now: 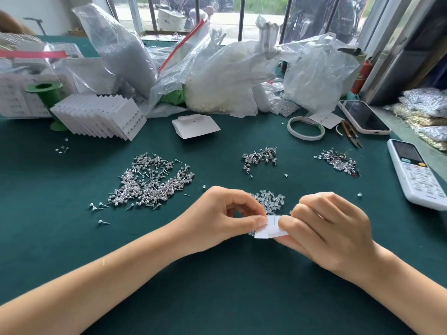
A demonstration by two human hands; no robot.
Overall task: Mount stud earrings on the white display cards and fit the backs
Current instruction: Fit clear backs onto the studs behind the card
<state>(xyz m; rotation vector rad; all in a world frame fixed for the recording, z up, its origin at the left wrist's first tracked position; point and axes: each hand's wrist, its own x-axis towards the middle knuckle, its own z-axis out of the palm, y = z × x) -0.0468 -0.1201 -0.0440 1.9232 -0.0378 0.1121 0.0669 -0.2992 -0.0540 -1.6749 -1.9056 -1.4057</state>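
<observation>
A small white display card (pixel 272 228) is held low over the green table between both hands. My left hand (pixel 225 218) pinches its left edge with thumb and forefinger. My right hand (pixel 329 228) curls round its right side, fingers covering that part of the card. Just behind the card lies a small heap of clear earring backs (pixel 272 200). A large pile of stud earrings (pixel 150 182) spreads to the left, and two smaller piles (pixel 261 158) (pixel 338 162) lie farther back. A fanned stack of filled cards (pixel 101 116) stands at the back left.
A folded blank card (pixel 196 125) lies mid-table. A tape roll (pixel 306 129), snips (pixel 349 132), a phone (pixel 362 117) and a white remote (pixel 413 172) sit at the right. Plastic bags (pixel 229 76) crowd the back edge, with a green spool (pixel 46 93) at left.
</observation>
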